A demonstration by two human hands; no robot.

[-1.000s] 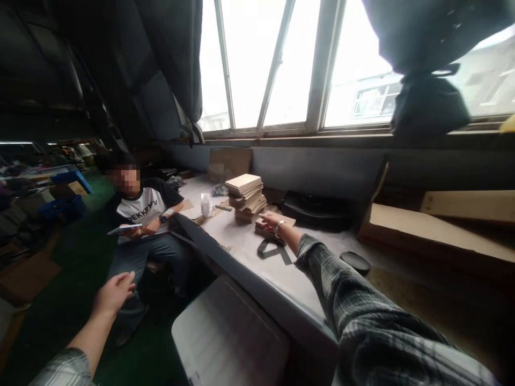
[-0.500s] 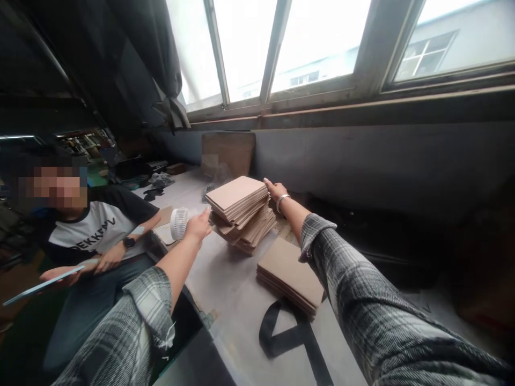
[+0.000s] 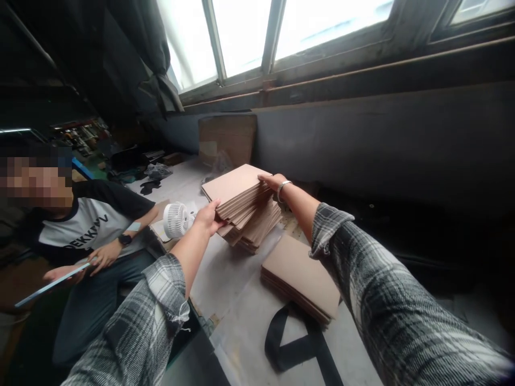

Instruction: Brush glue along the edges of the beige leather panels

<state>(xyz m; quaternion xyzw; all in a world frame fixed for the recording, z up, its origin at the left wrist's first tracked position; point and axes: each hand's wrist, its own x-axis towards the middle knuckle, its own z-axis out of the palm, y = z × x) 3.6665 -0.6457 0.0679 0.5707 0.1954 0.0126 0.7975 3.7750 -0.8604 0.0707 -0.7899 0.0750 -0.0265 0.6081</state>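
Both hands clamped a cardboard bundle [image 3: 235, 185] at its ends, above the table [image 3: 225, 284].
Nearest, a black strap [image 3: 322, 354] lay before a low pile [image 3: 301, 273] of cardboard; a strip of tabletop separated that pile from the table's left edge. Farther, the left hand [image 3: 207, 217] gripped the bundle's left corner, thumb over, fingers under; the right hand [image 3: 276, 183] gripped the right end, thumb on top, some fingers hidden. The bundle overhung a lower stack [image 3: 260, 230]; whether they touched, I couldn't tell. A white fan [image 3: 174, 220] stood just left, a cardboard panel [image 3: 237, 136] beyond.
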